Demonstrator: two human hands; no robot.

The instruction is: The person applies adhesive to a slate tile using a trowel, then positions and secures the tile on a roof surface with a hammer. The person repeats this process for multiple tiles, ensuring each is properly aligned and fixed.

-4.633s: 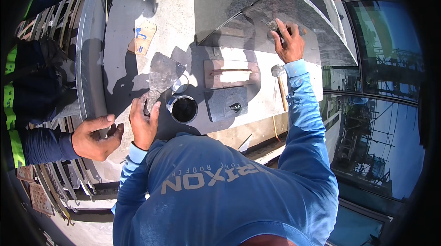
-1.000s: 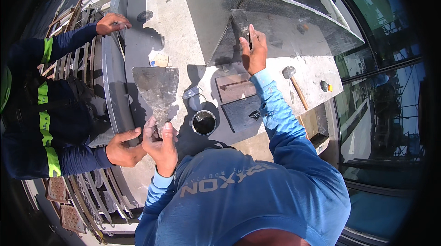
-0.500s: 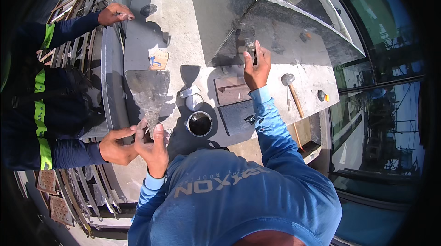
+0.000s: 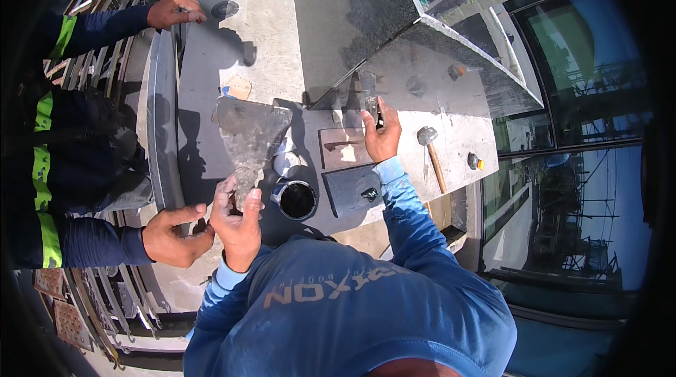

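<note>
My left hand [image 4: 237, 222] grips the handle of a wide, grey-smeared putty knife [image 4: 252, 127], its blade pointing away from me above the bench. In my right hand [image 4: 382, 132] is a narrower putty knife [image 4: 368, 88], raised near the dark stone panels. A round tin of black stuff [image 4: 296, 199] stands between my hands, with a small white round container [image 4: 286, 164] just beyond it. Beyond and below my right hand lie a brown float with a handle [image 4: 343, 147] and a dark slab [image 4: 350, 189]. A co-worker's hand [image 4: 177, 236] is close beside my left hand; I cannot tell whether they touch.
A mallet [image 4: 432, 157] and a small orange-topped item [image 4: 475, 161] lie to the right. Upright dark stone panels [image 4: 451, 64] stand at the back. The co-worker's other hand [image 4: 176, 11] hangs over the far left, near an upright slab [image 4: 162, 123]. Glass panes line the right.
My left hand has carried the wide putty knife rightward, toward the tin. The co-worker's near hand has drawn slightly left. My right hand has come a little nearer; the whole view has shifted slightly.
</note>
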